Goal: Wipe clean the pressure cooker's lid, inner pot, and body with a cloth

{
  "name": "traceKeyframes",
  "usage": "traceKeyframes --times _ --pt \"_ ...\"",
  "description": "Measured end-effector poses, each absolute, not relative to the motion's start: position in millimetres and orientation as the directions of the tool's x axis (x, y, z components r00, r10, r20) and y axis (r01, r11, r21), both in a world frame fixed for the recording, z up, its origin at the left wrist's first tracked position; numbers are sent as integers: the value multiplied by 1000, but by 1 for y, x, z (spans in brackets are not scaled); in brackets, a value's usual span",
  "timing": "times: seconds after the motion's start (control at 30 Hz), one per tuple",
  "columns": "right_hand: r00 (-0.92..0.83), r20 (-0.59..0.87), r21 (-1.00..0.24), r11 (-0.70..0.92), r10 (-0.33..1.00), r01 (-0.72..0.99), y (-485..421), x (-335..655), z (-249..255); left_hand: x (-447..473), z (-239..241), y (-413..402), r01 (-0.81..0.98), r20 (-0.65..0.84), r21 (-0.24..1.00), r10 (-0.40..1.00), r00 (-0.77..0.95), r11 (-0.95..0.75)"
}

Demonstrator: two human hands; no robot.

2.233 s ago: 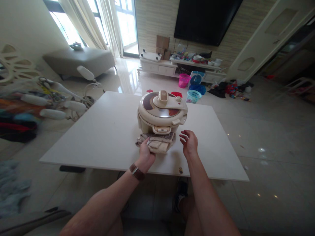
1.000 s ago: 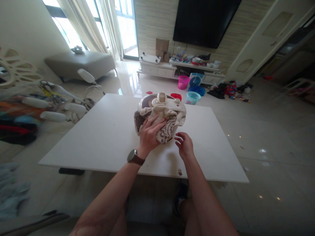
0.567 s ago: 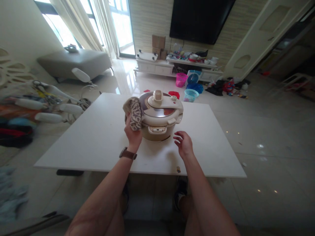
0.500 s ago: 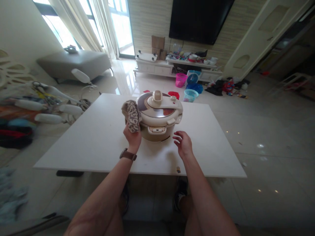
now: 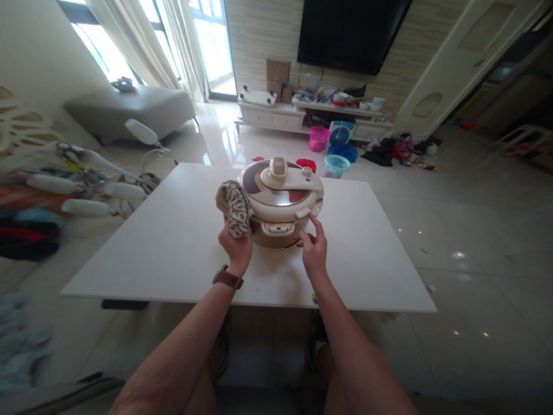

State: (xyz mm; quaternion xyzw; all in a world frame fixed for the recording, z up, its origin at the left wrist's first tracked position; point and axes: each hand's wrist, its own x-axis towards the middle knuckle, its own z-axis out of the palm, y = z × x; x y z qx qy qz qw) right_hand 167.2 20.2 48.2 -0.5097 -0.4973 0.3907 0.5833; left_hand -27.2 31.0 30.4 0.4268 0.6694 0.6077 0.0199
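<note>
A cream electric pressure cooker [image 5: 280,199] stands upright on the white table [image 5: 173,248], its lid closed. At its left side my left hand [image 5: 237,245] is closed around a bunched, brown-patterned cloth [image 5: 237,208], which lies against the cooker's edge. My right hand [image 5: 313,248] is at the cooker's front right, fingers apart and holding nothing. Its raised index finger is at the small tab [image 5: 302,213] on the lid's rim; whether it touches the tab I cannot tell. The other fingers are near the cooker's lower body.
Below the wall television [image 5: 352,34], a low white cabinet [image 5: 272,119] carries boxes and clutter. A pink basket [image 5: 318,139] and a light-blue basket [image 5: 336,166] stand on the floor beyond the table. To the left is a lamp with several white shades [image 5: 142,132].
My right hand has moved up and left to the cooker's front right, its index finger now extended. The left hand with the cloth has shifted slightly right and down.
</note>
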Motion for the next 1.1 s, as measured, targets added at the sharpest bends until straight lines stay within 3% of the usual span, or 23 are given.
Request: traceKeyframes --times 0.27,0.8,0.93,1.1 --pt "197 76 -994 89 977 -62 12 167 61 -16 37 11 532 452 841 663 -597 -94" --pt "180 62 -992 80 982 -96 13 170 59 -46 43 30 545 424 836 695 -581 -55" --pt "170 63 -992 81 983 -99 13 171 59 -64 32 43 469 332 883 728 -599 -16" --pt "172 49 -991 69 984 -111 13 171 59 -76 7 55 283 120 949 670 -733 140"
